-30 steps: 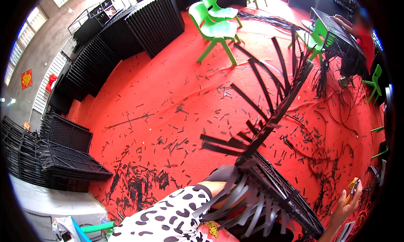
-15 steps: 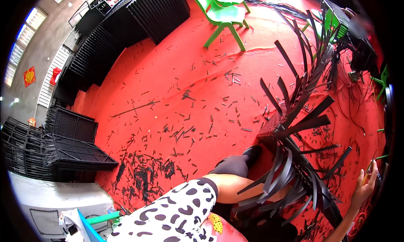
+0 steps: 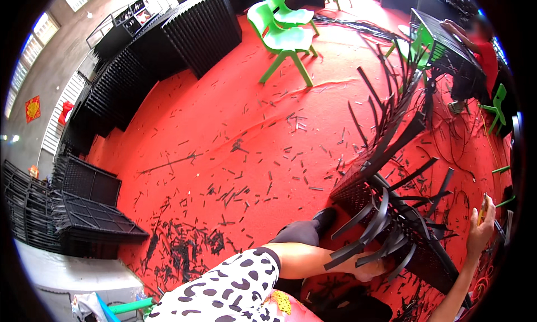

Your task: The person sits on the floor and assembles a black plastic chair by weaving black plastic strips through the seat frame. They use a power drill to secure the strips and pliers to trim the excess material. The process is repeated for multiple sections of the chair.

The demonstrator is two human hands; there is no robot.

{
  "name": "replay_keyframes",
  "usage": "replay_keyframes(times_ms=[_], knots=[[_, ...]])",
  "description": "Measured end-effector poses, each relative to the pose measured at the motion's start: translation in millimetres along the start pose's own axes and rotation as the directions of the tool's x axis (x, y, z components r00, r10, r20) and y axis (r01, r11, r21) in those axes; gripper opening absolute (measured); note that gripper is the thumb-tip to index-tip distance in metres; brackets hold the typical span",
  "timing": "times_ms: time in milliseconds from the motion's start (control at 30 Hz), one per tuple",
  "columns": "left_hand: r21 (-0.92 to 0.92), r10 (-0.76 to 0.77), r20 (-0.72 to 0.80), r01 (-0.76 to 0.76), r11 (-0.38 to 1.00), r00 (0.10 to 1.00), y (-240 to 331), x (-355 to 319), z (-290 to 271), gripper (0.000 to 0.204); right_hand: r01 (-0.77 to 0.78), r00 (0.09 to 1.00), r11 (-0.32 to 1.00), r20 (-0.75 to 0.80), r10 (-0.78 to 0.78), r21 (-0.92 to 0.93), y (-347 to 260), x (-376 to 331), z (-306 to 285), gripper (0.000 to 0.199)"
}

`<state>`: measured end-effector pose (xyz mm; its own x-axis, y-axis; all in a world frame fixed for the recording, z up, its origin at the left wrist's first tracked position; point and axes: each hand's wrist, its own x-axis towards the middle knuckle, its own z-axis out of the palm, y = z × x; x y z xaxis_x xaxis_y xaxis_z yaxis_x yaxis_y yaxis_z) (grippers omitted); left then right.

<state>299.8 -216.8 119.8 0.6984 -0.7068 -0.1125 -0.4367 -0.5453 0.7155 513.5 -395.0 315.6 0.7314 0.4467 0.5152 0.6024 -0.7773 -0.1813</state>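
Note:
A black woven panel point(image 3: 358, 194) with long loose flat strips point(image 3: 380, 224) stands tilted in front of me, right of the middle. My left arm, in a white sleeve with black spots, reaches toward its lower part. My left hand point(image 3: 370, 270) is among the hanging strips, which hide its fingers. Out to the right, apart from the panel, my right hand point(image 3: 482, 224) is closed around a small tool with a yellow handle point(image 3: 481, 211). The tool's working end is too small to make out.
Black strip cuttings point(image 3: 184, 246) litter the red floor covering point(image 3: 224, 104). Stacked black woven panels point(image 3: 89, 210) stand at left, more behind. Green chairs point(image 3: 288, 39) are at the back. At far right another person in red point(image 3: 488, 62) works at a black woven piece point(image 3: 444, 42).
The view has shifted, bringing more of the other person into sight. The loose strips have swung, and more of my left hand shows among them. The yellow-handled tool stays in my right hand.

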Motion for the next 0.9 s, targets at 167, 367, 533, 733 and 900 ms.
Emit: replay_keyframes(times_ms=[167, 367, 533, 733, 900], knots=[[0.008, -0.004, 0.019, 0.004, 1.000, 1.000, 4.3, 3.9, -3.2, 0.023, 0.041, 0.999, 0.997, -0.026, -0.043, -0.068, 7.8, 3.5, 3.0, 0.040], [-0.004, -0.001, 0.024, 0.001, 1.000, 1.000, 9.1, 3.9, -7.5, 0.024, 0.019, 1.000, 0.996, -0.018, -0.021, -0.087, 1.5, 9.6, 0.2, 0.041], [-0.004, 0.001, 0.012, -0.001, 1.000, 1.000, 8.7, -1.8, -9.0, 0.025, -0.010, 1.000, 0.998, -0.025, 0.008, -0.069, -1.7, 9.9, -1.3, 0.039], [0.177, 0.199, -0.448, -0.132, 0.975, 0.871, -18.5, -6.8, 28.3, 0.028, 0.010, 0.998, 1.000, -0.064, -0.011, -0.018, -22.5, 17.5, 1.1, 0.039], [0.057, 0.130, -0.372, -0.118, 0.991, 0.919, -4.7, 9.7, 13.3, 0.032, -0.038, 0.994, 0.998, -0.102, 0.032, -0.055, -29.1, 2.8, -13.9, 0.043]])
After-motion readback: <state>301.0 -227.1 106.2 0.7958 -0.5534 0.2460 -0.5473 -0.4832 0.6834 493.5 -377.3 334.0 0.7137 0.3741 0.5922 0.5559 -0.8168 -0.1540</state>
